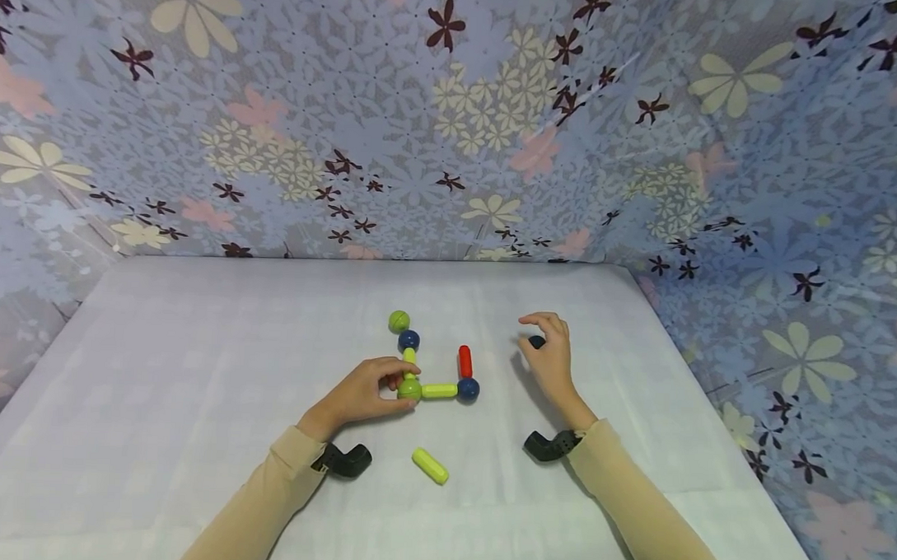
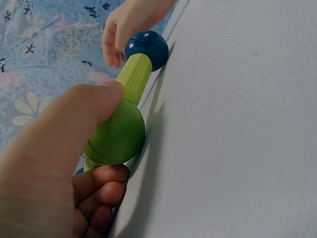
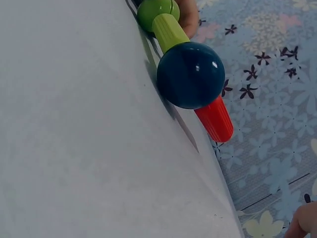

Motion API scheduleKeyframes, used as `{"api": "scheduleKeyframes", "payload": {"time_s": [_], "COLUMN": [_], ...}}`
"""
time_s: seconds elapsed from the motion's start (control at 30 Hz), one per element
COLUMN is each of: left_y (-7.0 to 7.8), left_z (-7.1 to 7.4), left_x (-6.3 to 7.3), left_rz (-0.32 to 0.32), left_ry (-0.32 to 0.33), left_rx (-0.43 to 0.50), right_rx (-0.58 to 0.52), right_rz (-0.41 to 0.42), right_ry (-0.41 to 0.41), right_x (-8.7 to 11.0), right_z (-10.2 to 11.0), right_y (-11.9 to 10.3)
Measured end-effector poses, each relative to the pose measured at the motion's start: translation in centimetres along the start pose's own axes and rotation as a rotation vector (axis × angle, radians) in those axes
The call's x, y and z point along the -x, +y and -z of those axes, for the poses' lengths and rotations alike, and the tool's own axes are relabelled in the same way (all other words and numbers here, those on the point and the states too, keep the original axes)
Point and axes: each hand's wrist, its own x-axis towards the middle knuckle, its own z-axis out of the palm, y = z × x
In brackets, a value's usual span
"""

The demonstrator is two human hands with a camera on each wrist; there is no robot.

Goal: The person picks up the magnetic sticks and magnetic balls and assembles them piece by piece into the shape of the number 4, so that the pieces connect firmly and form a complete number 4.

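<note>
My left hand [image 1: 363, 390] pinches a green ball [image 1: 410, 390] between thumb and fingers, at the corner of a joined stick-and-ball toy. One yellow-green stick [image 1: 410, 358] runs from that ball to a blue ball [image 1: 409, 340]. Another yellow-green stick [image 1: 440, 391] leads right to a second blue ball [image 1: 469, 389], which bears a red stick [image 1: 465, 361]. Something red is mostly hidden by the left fingers. To the right, my right hand [image 1: 552, 358] has its thumb and fingers spread apart, beside a dark round piece [image 1: 537, 342] that it partly covers.
A second green ball [image 1: 398, 321] lies just beyond the upper blue ball; I cannot tell if they touch. Nearer me, a loose yellow-green stick [image 1: 430, 466] lies on the white-covered table [image 1: 192, 386]. A flowered curtain [image 1: 394, 146] rises behind and at the right.
</note>
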Motion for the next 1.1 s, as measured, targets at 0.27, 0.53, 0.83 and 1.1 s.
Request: {"api": "scheduleKeyframes", "payload": {"time_s": [0.27,0.53,0.83,1.1], "left_y": [0.09,0.15,0.1,0.12], "left_z": [0.07,0.03,-0.06,-0.1], "left_x": [-0.07,-0.1,-0.02,-0.01], "left_rz": [0.0,0.001,-0.006,-0.007], "left_ry": [0.0,0.003,0.009,0.008], "left_rx": [0.011,0.018,0.027,0.035], "right_rx": [-0.029,-0.064,-0.109,-0.134], "right_rz": [-0.117,-0.343,-0.472,-0.493], "right_ry": [-0.028,-0.055,-0.078,-0.085], "right_x": [0.02,-0.09,-0.11,-0.14], "right_z": [0.1,0.14,-0.02,0.0], "right_y": [0.21,0.56,0.59,0.48]}}
